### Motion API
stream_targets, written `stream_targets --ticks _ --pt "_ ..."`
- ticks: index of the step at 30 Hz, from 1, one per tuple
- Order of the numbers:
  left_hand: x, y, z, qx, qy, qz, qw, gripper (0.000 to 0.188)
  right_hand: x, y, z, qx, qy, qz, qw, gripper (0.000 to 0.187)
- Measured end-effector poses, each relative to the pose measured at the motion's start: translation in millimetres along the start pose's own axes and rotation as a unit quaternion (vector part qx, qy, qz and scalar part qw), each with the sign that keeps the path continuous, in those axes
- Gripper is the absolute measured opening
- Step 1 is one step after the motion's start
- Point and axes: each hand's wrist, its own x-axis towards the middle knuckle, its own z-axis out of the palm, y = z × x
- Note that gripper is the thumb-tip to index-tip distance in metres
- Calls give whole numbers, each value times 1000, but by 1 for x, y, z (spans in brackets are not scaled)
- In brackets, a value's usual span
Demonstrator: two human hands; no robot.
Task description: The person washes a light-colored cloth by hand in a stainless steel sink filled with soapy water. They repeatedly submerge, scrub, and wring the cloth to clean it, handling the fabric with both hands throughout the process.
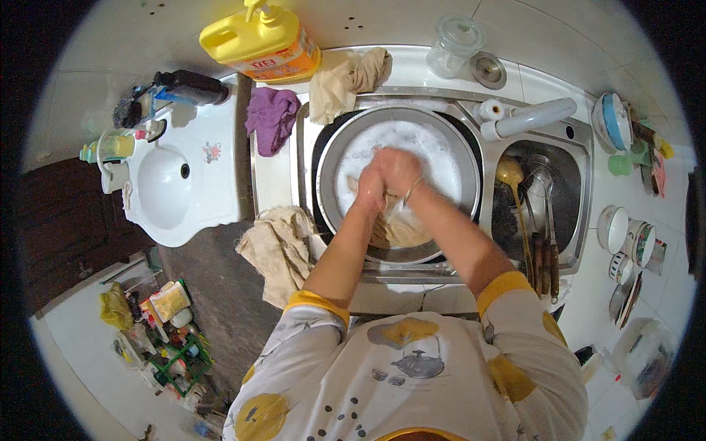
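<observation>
A large round metal basin [476,187] stands in the left bowl of the steel sink, holding water under white suds [434,158]. Over its middle my two hands are pressed close together. My left hand [371,187] and my right hand [399,170], with a bangle at its wrist, are both closed on a wet beige cloth [401,228]. The cloth hangs from beneath them into the basin toward me, and a small fold shows left of my left hand. My fingers are partly hidden by each other.
Behind the basin are a yellow pump jug [254,48], a purple cloth [272,117], a beige rag [342,81] and a lidded jar [452,48]. Another beige cloth [276,253] drapes over the left edge. Ladles [526,213] lie in the right sink bowl, beneath a grey faucet pipe [529,119].
</observation>
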Motion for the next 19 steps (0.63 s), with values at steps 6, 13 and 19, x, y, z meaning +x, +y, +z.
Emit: stream_targets --ticks 6,13,19 --pt "2 7 -18 -340 110 -69 931 29 11 39 -3 283 91 310 903 48" --pt "34 -48 -25 -203 146 -96 963 15 1 81 50 89 143 248 954 23" --pt "28 -30 -31 -466 -1 -194 863 26 -17 -31 1 154 -6 2 988 17"
